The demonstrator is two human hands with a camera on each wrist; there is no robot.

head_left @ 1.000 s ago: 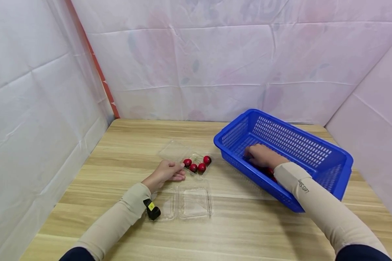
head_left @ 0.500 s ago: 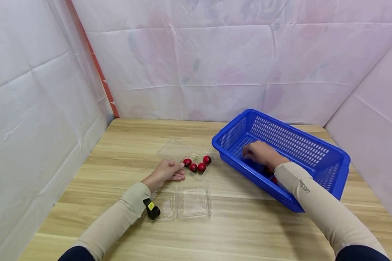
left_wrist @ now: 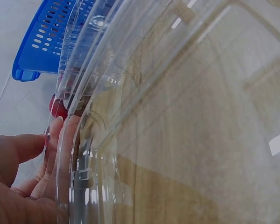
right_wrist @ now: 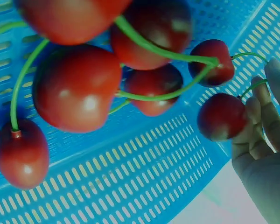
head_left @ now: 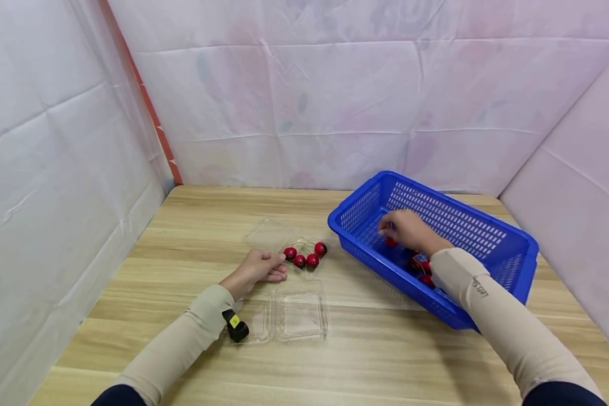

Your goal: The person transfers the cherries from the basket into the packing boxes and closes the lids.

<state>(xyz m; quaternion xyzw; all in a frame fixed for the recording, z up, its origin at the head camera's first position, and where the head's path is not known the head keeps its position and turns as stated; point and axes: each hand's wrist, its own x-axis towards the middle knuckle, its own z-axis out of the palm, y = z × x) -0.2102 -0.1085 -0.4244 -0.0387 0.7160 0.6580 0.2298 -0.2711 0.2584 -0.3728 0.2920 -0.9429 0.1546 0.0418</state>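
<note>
My left hand [head_left: 256,268] pinches the near left edge of an open clear plastic clamshell box [head_left: 270,232]. Several red cherries [head_left: 312,261] with green stems lie in its tray half. Inside the blue basket [head_left: 352,239], my right hand [head_left: 411,230] pinches cherry stems between thumb and fingertips. Two dark red cherries [right_wrist: 221,116] hang by those stems in the right wrist view; the head view shows one red cherry [head_left: 391,242] under the fingers. More loose cherries [right_wrist: 79,88] lie in the basket below the right wrist.
A second open, clear clamshell box [head_left: 300,310] lies on the wooden table [head_left: 375,361], partly beneath the left wrist and its black wrist camera [head_left: 238,330]. White sheeting [head_left: 335,101] walls the table at the back and sides.
My right hand has lifted a little within the basket, and a red cherry now shows under its fingers. The left hand keeps its place at the box edge.
</note>
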